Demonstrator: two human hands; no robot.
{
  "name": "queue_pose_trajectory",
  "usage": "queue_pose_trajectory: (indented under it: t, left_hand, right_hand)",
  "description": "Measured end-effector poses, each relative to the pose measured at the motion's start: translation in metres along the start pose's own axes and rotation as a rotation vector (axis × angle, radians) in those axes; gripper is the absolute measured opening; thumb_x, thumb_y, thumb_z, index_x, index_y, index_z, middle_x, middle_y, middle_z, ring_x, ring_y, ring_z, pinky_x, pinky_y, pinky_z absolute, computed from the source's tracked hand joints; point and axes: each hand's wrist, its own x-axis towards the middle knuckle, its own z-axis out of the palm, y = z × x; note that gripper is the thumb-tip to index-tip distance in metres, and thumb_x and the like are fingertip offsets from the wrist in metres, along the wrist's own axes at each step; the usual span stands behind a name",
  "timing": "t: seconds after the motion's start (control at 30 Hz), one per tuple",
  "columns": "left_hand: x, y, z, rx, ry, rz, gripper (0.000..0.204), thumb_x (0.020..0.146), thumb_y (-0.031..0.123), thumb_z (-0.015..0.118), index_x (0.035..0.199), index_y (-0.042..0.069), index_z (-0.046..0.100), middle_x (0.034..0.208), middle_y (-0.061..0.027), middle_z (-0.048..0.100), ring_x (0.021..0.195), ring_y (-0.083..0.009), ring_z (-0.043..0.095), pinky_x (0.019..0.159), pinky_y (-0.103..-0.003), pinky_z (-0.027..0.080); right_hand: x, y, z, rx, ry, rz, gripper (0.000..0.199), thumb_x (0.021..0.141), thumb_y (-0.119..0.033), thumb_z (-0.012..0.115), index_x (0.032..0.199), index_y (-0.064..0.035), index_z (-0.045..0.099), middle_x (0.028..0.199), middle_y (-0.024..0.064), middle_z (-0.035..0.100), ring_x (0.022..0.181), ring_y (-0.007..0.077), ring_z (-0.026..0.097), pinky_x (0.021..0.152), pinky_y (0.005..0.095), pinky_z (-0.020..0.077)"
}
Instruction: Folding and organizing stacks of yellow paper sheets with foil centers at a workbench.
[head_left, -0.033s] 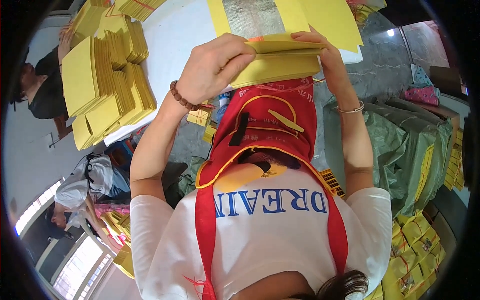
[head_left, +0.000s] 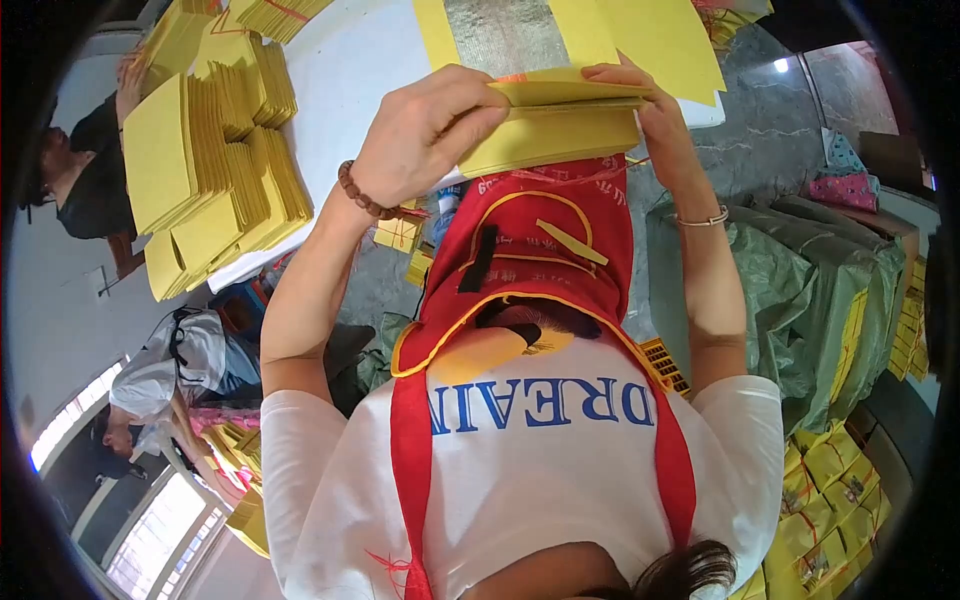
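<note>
Both hands hold a stack (head_left: 560, 135) of yellow paper sheets at the near edge of a white table (head_left: 350, 70). The stack's long axis runs left to right, its left end tipped slightly down; the sheets look thin, flat and matte, with squared edges. The left hand (head_left: 425, 135) has its fingers clamped over the stack's left end. The right hand (head_left: 655, 115) grips the right end, fingers curled on top, though its thumb seems hidden beneath. A beaded bracelet (head_left: 365, 195) circles the left wrist. More yellow piles (head_left: 215, 170) lie fanned on the table to the left.
</note>
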Motion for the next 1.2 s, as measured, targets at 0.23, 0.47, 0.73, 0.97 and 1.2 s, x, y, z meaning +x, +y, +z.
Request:
queue_pose_trajectory:
  t: [0.23, 0.47, 0.73, 0.97, 1.2]
  left_hand:
    - [0.006, -0.007, -0.009, -0.224, -0.145, -0.240, 0.015, 0.082, 0.015, 0.059, 0.085, 0.001, 0.063, 0.079, -0.0044, 0.062, 0.062, -0.0101, 0.052, 0.055, -0.024, 0.042]
    - [0.010, -0.006, -0.011, -0.264, -0.176, -0.243, 0.016, 0.081, 0.015, 0.058, 0.084, 0.000, 0.062, 0.079, -0.0044, 0.062, 0.063, -0.0105, 0.053, 0.056, -0.025, 0.042]
    - [0.010, -0.003, -0.009, -0.255, -0.205, -0.279, 0.014, 0.077, 0.013, 0.058, 0.080, 0.000, 0.061, 0.082, -0.0055, 0.062, 0.065, -0.0136, 0.055, 0.058, -0.026, 0.044]
    - [0.010, -0.006, -0.008, -0.259, -0.200, -0.265, 0.014, 0.076, 0.013, 0.057, 0.079, 0.000, 0.061, 0.081, -0.0058, 0.061, 0.065, -0.0144, 0.055, 0.059, -0.026, 0.044]
    - [0.008, -0.010, -0.005, -0.247, -0.163, -0.251, 0.013, 0.077, 0.013, 0.057, 0.082, 0.001, 0.061, 0.080, -0.0068, 0.061, 0.066, -0.0157, 0.056, 0.059, -0.026, 0.044]
  right_hand:
    - [-0.002, -0.004, 0.001, -0.078, 0.008, 0.064, 0.033, 0.080, -0.025, 0.062, 0.110, -0.0114, 0.060, 0.122, 0.0020, 0.055, 0.136, 0.0235, 0.021, 0.111, 0.0391, 0.0133]
    - [-0.001, -0.006, 0.001, -0.063, 0.000, 0.051, 0.032, 0.080, -0.025, 0.061, 0.109, -0.0109, 0.061, 0.120, 0.0022, 0.056, 0.136, 0.0240, 0.022, 0.111, 0.0400, 0.0131]
    - [-0.001, -0.004, 0.001, -0.071, 0.014, 0.069, 0.035, 0.078, -0.026, 0.063, 0.110, -0.0108, 0.061, 0.120, 0.0028, 0.056, 0.136, 0.0240, 0.021, 0.111, 0.0399, 0.0134]
    - [-0.002, 0.000, 0.000, -0.064, 0.017, 0.062, 0.036, 0.078, -0.028, 0.064, 0.110, -0.0119, 0.061, 0.120, 0.0020, 0.056, 0.137, 0.0243, 0.019, 0.111, 0.0399, 0.0131]
    - [-0.002, -0.003, 0.006, -0.168, 0.055, 0.051, 0.033, 0.077, -0.014, 0.067, 0.109, -0.0110, 0.061, 0.118, 0.0006, 0.057, 0.135, 0.0244, 0.023, 0.109, 0.0390, 0.0182]
